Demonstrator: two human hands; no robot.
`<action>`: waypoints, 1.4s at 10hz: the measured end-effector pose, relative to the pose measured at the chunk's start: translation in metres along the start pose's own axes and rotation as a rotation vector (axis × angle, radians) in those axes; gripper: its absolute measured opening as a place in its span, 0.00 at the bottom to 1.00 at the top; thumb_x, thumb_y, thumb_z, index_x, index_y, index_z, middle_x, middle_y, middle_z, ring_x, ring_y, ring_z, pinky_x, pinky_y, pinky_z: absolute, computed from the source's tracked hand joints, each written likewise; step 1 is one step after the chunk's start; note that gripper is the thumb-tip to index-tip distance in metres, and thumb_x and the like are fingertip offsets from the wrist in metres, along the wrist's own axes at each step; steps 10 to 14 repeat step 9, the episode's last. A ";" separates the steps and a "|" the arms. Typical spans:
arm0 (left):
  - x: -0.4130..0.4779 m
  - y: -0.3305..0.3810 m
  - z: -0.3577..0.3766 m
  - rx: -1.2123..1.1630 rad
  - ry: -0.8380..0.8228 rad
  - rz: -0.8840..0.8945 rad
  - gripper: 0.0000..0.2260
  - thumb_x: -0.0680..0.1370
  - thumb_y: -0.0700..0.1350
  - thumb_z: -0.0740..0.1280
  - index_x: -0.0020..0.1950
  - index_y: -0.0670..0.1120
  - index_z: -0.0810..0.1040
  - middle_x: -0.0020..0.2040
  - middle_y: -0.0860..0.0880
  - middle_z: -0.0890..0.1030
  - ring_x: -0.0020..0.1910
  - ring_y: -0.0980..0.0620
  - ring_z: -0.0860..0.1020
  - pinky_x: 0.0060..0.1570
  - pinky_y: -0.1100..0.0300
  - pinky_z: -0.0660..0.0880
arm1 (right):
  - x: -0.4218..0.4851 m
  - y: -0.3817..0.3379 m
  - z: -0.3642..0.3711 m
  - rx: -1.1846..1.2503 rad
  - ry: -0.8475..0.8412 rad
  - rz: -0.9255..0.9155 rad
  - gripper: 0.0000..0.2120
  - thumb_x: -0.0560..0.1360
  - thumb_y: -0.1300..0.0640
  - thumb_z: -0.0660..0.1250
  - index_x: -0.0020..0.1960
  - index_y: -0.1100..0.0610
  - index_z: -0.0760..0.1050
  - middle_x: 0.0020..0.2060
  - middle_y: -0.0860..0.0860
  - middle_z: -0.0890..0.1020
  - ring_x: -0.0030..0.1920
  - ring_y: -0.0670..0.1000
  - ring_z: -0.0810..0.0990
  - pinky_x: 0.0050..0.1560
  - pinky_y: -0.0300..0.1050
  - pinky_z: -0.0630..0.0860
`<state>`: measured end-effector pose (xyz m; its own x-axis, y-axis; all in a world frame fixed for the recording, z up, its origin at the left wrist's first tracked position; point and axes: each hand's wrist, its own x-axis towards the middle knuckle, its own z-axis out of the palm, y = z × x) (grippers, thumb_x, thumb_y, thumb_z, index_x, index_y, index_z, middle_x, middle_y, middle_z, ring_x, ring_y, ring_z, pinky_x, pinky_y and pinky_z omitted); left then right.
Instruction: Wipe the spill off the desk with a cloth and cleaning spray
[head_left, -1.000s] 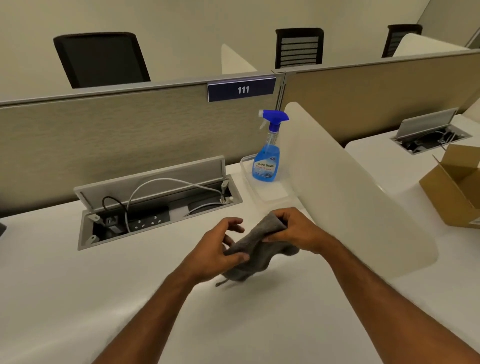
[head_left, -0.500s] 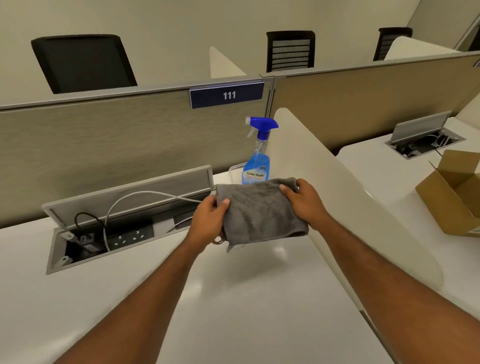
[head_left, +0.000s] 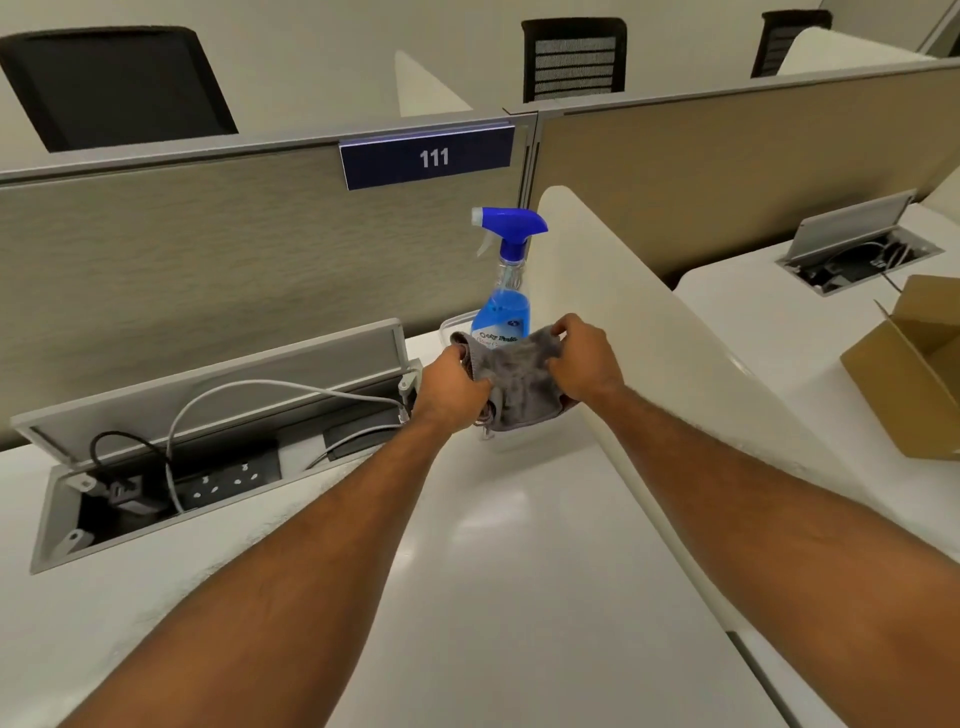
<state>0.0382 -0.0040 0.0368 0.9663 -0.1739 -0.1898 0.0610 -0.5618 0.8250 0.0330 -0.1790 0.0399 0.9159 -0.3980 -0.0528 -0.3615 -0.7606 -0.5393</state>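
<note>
Cable tray (head_left: 208, 447): lid stood open, cables inside.
Number sign (head_left: 428, 157): read 111.
Cardboard box (head_left: 917, 364): lay open on the neighbouring table.

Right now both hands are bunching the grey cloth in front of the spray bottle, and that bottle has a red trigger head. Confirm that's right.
Not quite. The head view shows the spray bottle with a blue trigger head, not a red one. The rest holds: the left hand and right hand both grip the bunched grey cloth in front of the bottle.
</note>
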 end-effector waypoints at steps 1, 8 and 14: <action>0.004 -0.001 0.007 0.112 0.012 0.037 0.17 0.78 0.43 0.68 0.67 0.44 0.74 0.61 0.46 0.81 0.55 0.49 0.78 0.48 0.63 0.69 | 0.007 0.007 0.010 -0.066 0.004 -0.087 0.13 0.76 0.63 0.68 0.59 0.58 0.74 0.54 0.55 0.79 0.48 0.51 0.75 0.50 0.43 0.73; 0.022 -0.022 0.028 1.052 -0.345 0.284 0.25 0.82 0.56 0.49 0.79 0.51 0.59 0.79 0.48 0.61 0.80 0.47 0.50 0.76 0.39 0.41 | -0.007 0.019 0.033 -0.417 -0.325 -0.322 0.09 0.77 0.51 0.59 0.49 0.55 0.75 0.46 0.52 0.80 0.46 0.53 0.79 0.46 0.46 0.75; 0.016 -0.022 0.021 1.014 -0.307 0.359 0.23 0.82 0.55 0.50 0.75 0.49 0.67 0.77 0.47 0.66 0.78 0.46 0.56 0.77 0.41 0.45 | -0.009 0.019 0.032 -0.394 -0.258 -0.322 0.10 0.76 0.54 0.60 0.51 0.56 0.77 0.45 0.52 0.80 0.44 0.53 0.77 0.44 0.46 0.74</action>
